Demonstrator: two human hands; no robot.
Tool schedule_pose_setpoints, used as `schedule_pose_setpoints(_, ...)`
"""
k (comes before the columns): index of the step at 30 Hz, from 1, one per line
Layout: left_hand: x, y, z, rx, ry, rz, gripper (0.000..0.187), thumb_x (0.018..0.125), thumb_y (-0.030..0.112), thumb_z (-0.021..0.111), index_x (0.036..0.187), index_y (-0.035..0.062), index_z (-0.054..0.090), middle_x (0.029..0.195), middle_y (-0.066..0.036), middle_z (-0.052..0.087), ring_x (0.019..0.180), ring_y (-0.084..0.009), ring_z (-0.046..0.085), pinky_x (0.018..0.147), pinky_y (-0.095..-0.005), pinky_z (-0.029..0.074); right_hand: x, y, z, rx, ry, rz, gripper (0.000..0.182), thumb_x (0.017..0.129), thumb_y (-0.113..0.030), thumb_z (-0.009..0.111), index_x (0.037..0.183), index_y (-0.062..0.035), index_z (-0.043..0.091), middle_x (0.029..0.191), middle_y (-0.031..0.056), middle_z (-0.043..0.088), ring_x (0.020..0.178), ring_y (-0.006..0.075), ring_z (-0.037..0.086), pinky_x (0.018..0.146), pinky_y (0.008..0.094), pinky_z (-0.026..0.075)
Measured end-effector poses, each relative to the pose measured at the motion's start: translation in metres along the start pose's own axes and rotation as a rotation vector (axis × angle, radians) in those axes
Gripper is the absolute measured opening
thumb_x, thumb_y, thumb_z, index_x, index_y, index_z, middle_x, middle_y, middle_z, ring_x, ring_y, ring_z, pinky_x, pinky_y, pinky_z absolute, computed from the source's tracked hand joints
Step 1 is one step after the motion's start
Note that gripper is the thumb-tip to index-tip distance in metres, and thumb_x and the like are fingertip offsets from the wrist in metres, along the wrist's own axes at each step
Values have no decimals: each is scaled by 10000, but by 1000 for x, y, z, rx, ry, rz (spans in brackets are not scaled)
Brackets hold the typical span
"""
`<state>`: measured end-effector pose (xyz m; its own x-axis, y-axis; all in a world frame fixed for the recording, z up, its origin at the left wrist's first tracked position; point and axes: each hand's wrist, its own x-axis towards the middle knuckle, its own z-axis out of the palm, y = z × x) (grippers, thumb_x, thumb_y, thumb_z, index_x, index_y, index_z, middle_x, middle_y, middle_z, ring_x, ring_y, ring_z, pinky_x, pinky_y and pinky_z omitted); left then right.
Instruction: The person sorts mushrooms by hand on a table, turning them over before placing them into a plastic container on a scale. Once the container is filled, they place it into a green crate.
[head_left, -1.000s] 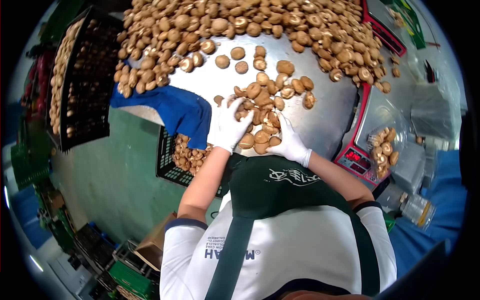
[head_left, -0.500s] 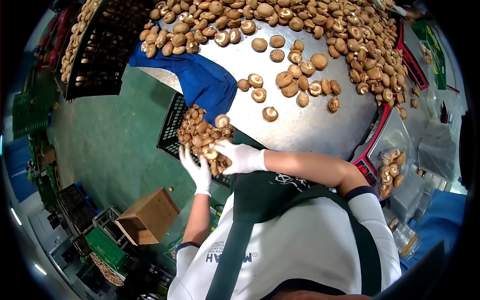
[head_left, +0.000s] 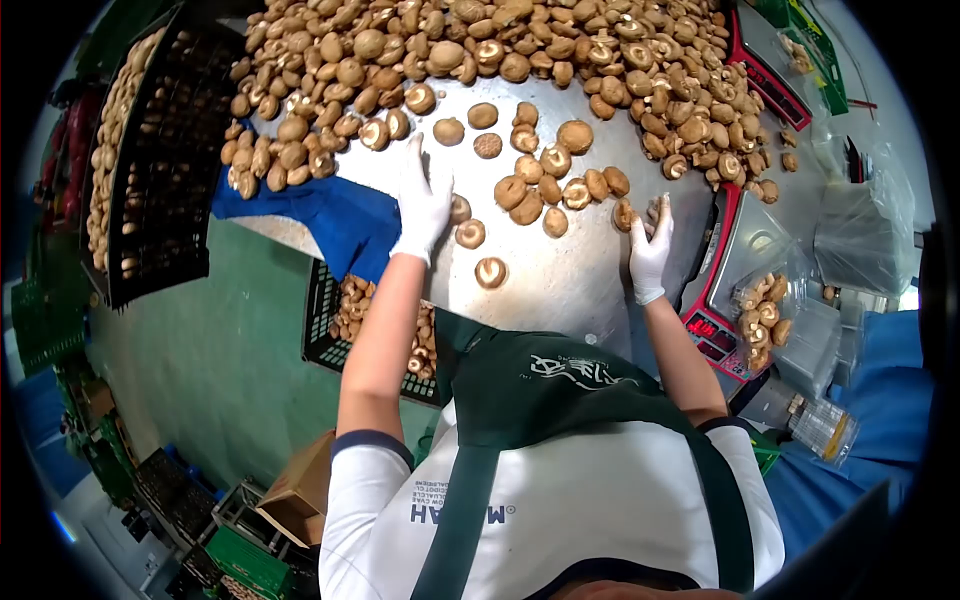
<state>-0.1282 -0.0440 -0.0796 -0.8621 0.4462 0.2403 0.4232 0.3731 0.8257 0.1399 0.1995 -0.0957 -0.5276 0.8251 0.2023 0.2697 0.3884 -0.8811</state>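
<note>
Both of my hands wear white gloves and reach over the metal table [head_left: 575,275]. My left hand [head_left: 425,208] is open, its fingers stretched forward along the left side of some loose mushrooms [head_left: 525,190]. A mushroom [head_left: 459,209] lies right by its thumb side. On the other side, my right hand [head_left: 650,250] is open with fingers apart and curved, at the edge of a mushroom [head_left: 622,215]. Between the hands several brown mushrooms lie scattered, some with pale undersides up, such as the nearest mushroom [head_left: 491,272].
A large mushroom heap [head_left: 560,45] covers the table's far side. A blue cloth [head_left: 350,225] drapes over the left edge, above a dark crate [head_left: 322,318] of mushrooms. At right stand a red-framed scale [head_left: 712,345] and a bagged mushroom pack [head_left: 765,325]. A tall black crate [head_left: 165,180] stands far left.
Both hands have left the mushroom crate below the table edge. The left hand has moved up onto the table, the right hand across to the right side. The view has shifted.
</note>
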Motion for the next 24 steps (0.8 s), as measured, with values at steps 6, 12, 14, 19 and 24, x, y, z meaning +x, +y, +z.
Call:
schedule_pose_setpoints(6,80,17,37,-12,-275,-20,667,887,265,670,1456,72,381,1402,-201,486,1294,-304,481,1087,-375,369,69,-8,53,246,-253,-8,680,897,-100,636,1478,4,299,1436,209,438,1312,307,460,1075,377,383)
schedule_pose_setpoints(12,106,39,71,88,-484,227,503,836,400,664,1261,137,611,1254,-126,608,1162,-322,546,1025,-401,424,127,-30,101,1,-567,-235,600,858,-193,671,1396,-24,465,1394,184,508,1316,311,466,1102,371,352)
schedule_pose_setpoints(14,98,37,73,44,-546,189,495,839,370,677,1257,111,615,1267,-145,601,1164,-325,549,1029,-398,425,122,-34,100,-4,-564,-260,567,839,-176,681,1353,-15,505,1366,190,527,1288,319,483,1087,373,365)
schedule_pose_setpoints(19,47,62,39,-67,-555,48,481,869,373,675,1247,82,611,1263,-129,608,1188,-290,548,1042,-395,420,78,-37,86,153,-635,-159,532,868,-179,646,1337,26,502,1322,196,547,1256,301,499,1076,391,370)
schedule_pose_setpoints(24,-44,65,14,-146,-266,82,406,811,318,698,1175,140,659,1247,-117,605,1131,-322,573,974,-411,465,9,-56,81,173,-699,-115,524,884,-103,575,1368,63,458,1403,194,490,1296,300,469,1108,382,331)
